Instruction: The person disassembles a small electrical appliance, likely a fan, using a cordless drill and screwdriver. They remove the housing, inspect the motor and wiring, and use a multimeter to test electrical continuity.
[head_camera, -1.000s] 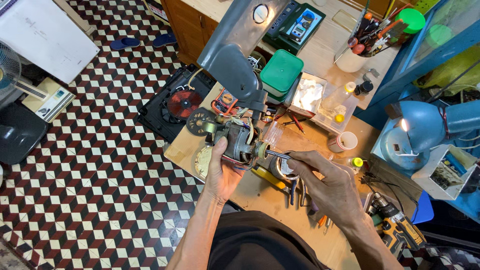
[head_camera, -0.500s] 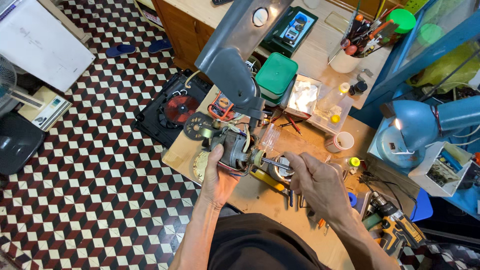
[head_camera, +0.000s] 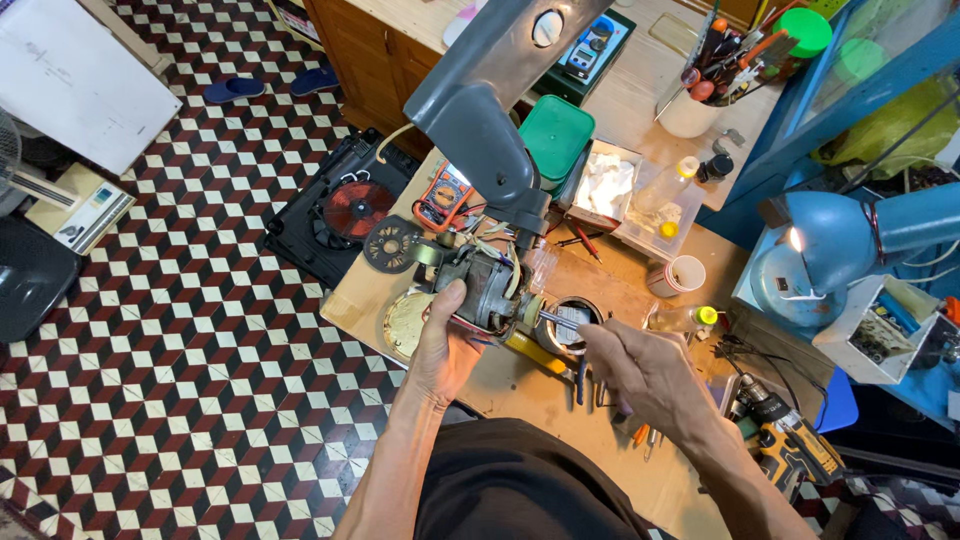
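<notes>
My left hand (head_camera: 445, 345) grips a fan motor (head_camera: 485, 285) with wires and exposed windings, still joined to the grey fan neck and stand (head_camera: 480, 120). The motor's steel shaft (head_camera: 556, 320) sticks out toward the right. My right hand (head_camera: 640, 370) is at the tip of that shaft, fingers pinched around it. Just behind the shaft sits a small round tin (head_camera: 570, 322). A yellow-handled screwdriver (head_camera: 535, 352) lies on the wooden bench (head_camera: 520, 400) under the motor.
An orange multimeter (head_camera: 443, 198), a round fan disc (head_camera: 392, 244), a green box (head_camera: 555, 140), clear trays (head_camera: 640, 195), a white tool cup (head_camera: 690, 110), a blue lamp (head_camera: 840, 240), a cordless drill (head_camera: 785, 440). A black fan base (head_camera: 340, 205) rests on the checkered floor.
My right hand has slid back from the motor body to the end of the shaft. My left hand keeps its hold on the motor.
</notes>
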